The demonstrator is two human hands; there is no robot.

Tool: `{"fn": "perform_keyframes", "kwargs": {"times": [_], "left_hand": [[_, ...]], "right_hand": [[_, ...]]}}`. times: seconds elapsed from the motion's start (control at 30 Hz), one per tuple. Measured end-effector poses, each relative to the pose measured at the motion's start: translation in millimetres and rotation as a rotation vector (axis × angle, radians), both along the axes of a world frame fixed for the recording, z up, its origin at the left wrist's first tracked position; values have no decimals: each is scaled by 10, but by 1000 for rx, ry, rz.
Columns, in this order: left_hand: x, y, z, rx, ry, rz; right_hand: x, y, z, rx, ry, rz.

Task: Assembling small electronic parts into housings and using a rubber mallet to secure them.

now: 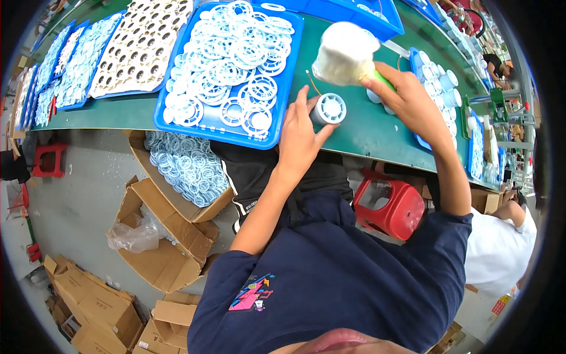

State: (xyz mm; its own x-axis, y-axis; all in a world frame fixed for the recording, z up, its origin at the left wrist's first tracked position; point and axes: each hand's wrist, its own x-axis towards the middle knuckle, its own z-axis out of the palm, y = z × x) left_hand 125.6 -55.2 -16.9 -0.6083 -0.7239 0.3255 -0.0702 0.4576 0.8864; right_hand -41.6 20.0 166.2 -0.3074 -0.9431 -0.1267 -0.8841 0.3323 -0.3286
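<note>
My left hand (296, 131) steadies a small pale cylindrical part (331, 110) on the green tabletop (368, 133), thumb and fingers around its side. The part's upper face has a spoked round insert, and a thin wire (313, 81) sticks up behind it. Raised above and to the right, my right hand (408, 99) grips a mallet by its green handle (384, 79). The mallet's bulky white head (345, 54) is smeared by motion and apart from the part. Left of my left hand, pale spoked rings (259, 88) are heaped in a blue tray (162, 121).
More blue trays of pale parts line the far left, beside a moulded pulp tray (138, 44). Pale cups (451, 97) fill a tray at right. A blue bin (389, 26) stands behind. Below are cardboard boxes (162, 259), a red stool (392, 206) and a person in white (501, 253).
</note>
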Motion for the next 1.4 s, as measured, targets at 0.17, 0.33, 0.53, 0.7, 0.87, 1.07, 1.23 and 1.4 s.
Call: {"fn": "perform_keyframes", "kwargs": {"times": [0.17, 0.33, 0.53, 0.7, 0.87, 1.07, 1.23, 1.4], "left_hand": [[-8, -9, 4, 7, -29, 0], [-16, -3, 67, -45, -51, -8], [-23, -52, 138, -36, -52, -9], [-434, -101, 340, 67, -221, 8], [-1000, -240, 351, -23, -262, -18], [-1493, -380, 192, -27, -100, -318], [-1496, -561, 123, 183, -98, -465], [-1570, -757, 184, -223, -111, 20]], "right_hand": [[-194, 292, -162, 23, -224, -158], [-103, 620, -272, 55, -597, -488], [-134, 1309, -888, -340, -113, -118], [-35, 1479, -1234, -374, 147, -111], [-26, 1462, -1437, -447, 141, -151], [-41, 1405, -1479, -496, 180, -191], [-41, 1235, -1505, -556, 220, -216], [25, 1065, -1581, -605, 247, -279]]}}
